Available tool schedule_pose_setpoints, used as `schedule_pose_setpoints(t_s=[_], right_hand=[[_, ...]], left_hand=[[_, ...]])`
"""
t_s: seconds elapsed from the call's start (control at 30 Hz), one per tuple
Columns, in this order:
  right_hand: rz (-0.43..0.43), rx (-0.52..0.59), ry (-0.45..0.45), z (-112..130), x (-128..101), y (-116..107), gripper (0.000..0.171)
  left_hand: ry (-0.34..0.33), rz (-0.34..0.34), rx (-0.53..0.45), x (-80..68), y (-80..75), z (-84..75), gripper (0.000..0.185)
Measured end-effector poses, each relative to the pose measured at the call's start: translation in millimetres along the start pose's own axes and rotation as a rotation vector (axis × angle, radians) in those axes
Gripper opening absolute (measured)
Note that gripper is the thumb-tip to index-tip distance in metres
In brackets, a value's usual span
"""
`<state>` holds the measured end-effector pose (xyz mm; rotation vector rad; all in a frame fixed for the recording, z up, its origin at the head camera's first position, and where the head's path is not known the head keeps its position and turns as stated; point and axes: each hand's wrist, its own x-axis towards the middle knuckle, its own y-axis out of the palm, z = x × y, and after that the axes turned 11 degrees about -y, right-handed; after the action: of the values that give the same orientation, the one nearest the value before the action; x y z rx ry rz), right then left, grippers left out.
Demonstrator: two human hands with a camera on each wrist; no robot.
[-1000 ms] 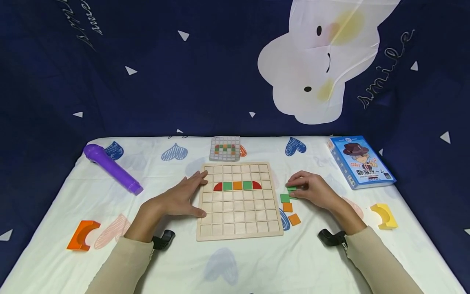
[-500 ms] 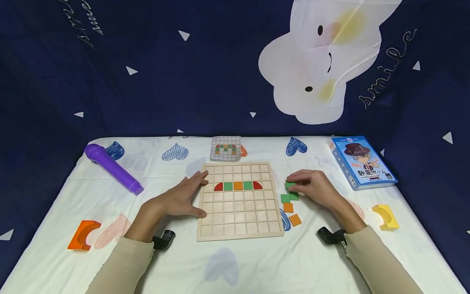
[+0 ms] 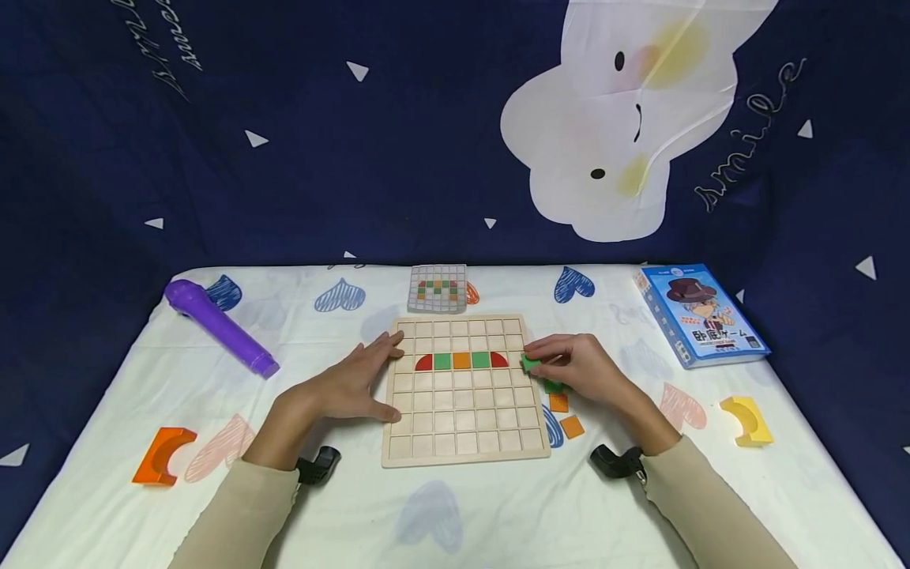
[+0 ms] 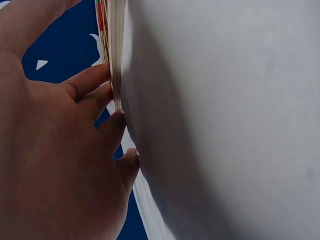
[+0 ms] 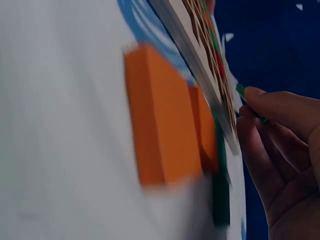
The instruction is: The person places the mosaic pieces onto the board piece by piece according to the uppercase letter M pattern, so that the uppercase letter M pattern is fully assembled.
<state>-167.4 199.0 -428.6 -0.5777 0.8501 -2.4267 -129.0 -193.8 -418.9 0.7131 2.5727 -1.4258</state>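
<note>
A wooden grid board [image 3: 462, 442] lies in the middle of the table, with a row of red, green and orange tiles [image 3: 460, 360] set in it. My left hand [image 3: 359, 379] rests flat against the board's left edge [image 4: 116, 60], fingers straight. My right hand [image 3: 569, 367] pinches a green square tile [image 3: 529, 363] at the board's right edge; the tile's tip [image 5: 241, 91] shows by my fingertips. Another green tile [image 3: 552, 386] and two orange tiles [image 3: 558, 402] [image 5: 160, 120] lie on the cloth just right of the board.
A small pattern card [image 3: 437, 287] sits behind the board. A purple cylinder [image 3: 220, 328] lies at the far left, a blue box [image 3: 700, 314] at the far right. An orange arch block [image 3: 160, 456] is at front left, a yellow arch block [image 3: 746, 419] at right.
My right hand lifted one green tile from the loose group and moved left with it to the board's right edge. The left hand stayed put.
</note>
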Motion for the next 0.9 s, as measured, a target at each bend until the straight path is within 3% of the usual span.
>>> schedule_pose_setpoints(t_s=[0.57, 0.9], right_hand=[[0.118, 0.119, -0.131, 41.4, 29.7, 44.3, 0.021], [0.160, 0.101, -0.202, 56.5, 52.4, 64.4, 0.019]], left_hand=[[0.002, 0.003, 0.007, 0.9, 0.1, -0.9, 0.104], [-0.007, 0.007, 0.001, 2.3, -0.9, 0.5, 0.118]])
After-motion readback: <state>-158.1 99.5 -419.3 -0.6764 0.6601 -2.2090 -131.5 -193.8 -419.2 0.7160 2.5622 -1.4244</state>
